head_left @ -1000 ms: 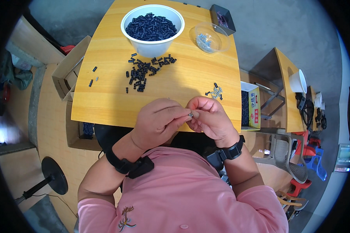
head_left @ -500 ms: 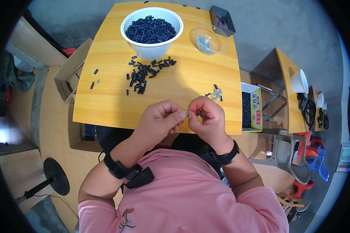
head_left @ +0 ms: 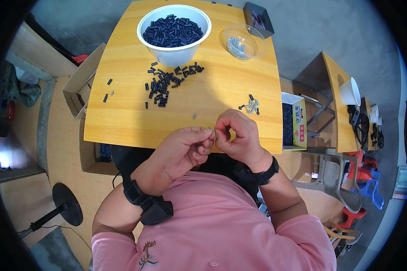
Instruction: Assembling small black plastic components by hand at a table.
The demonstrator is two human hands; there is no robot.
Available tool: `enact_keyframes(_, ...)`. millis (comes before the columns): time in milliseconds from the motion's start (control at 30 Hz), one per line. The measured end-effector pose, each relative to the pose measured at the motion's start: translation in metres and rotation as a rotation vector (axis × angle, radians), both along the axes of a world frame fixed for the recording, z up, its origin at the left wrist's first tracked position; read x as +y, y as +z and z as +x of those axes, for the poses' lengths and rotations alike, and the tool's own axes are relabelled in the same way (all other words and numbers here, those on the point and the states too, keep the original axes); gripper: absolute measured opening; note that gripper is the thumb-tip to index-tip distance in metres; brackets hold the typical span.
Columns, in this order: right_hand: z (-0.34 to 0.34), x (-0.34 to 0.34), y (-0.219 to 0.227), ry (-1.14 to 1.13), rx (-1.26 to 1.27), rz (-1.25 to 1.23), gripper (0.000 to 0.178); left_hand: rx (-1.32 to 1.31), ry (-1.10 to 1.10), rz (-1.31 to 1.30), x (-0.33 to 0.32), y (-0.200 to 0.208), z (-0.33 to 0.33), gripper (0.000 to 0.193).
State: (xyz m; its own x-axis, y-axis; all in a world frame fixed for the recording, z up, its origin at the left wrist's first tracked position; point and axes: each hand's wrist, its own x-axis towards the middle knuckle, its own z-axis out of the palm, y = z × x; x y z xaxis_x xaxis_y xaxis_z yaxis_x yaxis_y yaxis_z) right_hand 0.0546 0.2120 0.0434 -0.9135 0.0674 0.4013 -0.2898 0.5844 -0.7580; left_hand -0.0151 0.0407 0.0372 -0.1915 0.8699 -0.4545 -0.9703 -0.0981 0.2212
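Note:
Both my hands are at the table's near edge with their fingertips meeting. My left hand (head_left: 183,147) is closed, thumb pressed to forefinger in a pinch. Against it, my right hand (head_left: 239,137) pinches with thumb and forefinger curled into a ring. Whatever is between the fingertips is too small to make out. A small clear piece (head_left: 194,116) lies on the wooden table (head_left: 122,128) just beyond my left hand. Past my right hand is a little heap of clear pieces (head_left: 251,106) with several black ones beside it. Farther off lies a loose pile of short black cylindrical parts (head_left: 165,83).
A white bucket (head_left: 174,53) full of black parts stands at the far side. Right of it are a clear round bowl (head_left: 257,48) with small clear pieces and a dark box (head_left: 267,28). An open carton (head_left: 298,122) of dark parts sits beyond the right edge.
My left hand has turned and drawn slightly nearer, and the small clear piece beyond it now shows. My right hand has shifted slightly left. The fingertips still meet.

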Motion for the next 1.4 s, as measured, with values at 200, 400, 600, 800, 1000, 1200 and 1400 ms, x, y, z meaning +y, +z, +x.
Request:
enact_keyframes(200, 0.003, -0.006, 0.005, -0.041, -0.142, -0.159, 0.013, 0.545, 0.002, -0.227, 0.0, 0.005, -0.002, 0.016)
enact_keyframes(400, 0.003, -0.005, 0.001, -0.122, -0.138, -0.109, 0.011, 1.228, 0.148, -0.371, 0.003, 0.003, 0.002, 0.012)
enact_keyframes(600, 0.004, -0.007, 0.004, -0.135, -0.17, -0.08, 0.012, 2.215, 0.309, -0.373, 0.0, 0.004, -0.003, 0.02)
enact_keyframes(800, 0.004, -0.01, 0.004, -0.16, -0.218, -0.077, 0.012, 2.449, 0.345, -0.4, 0.003, -0.002, -0.002, 0.02)
enact_keyframes(1000, 0.003, -0.011, 0.005, -0.16, -0.154, 0.027, 0.01, 2.555, 0.336, -0.369, 0.005, -0.005, -0.007, 0.022)
enact_keyframes(1200, 0.001, -0.011, 0.006, -0.163, -0.161, 0.075, 0.01, 2.581, 0.347, -0.318, 0.004, -0.015, -0.012, 0.023)
enact_keyframes(1400, 0.003, -0.013, 0.002, -0.166, -0.239, 0.075, 0.009, 2.582, 0.239, -0.305, 0.0, -0.019, -0.012, 0.023)
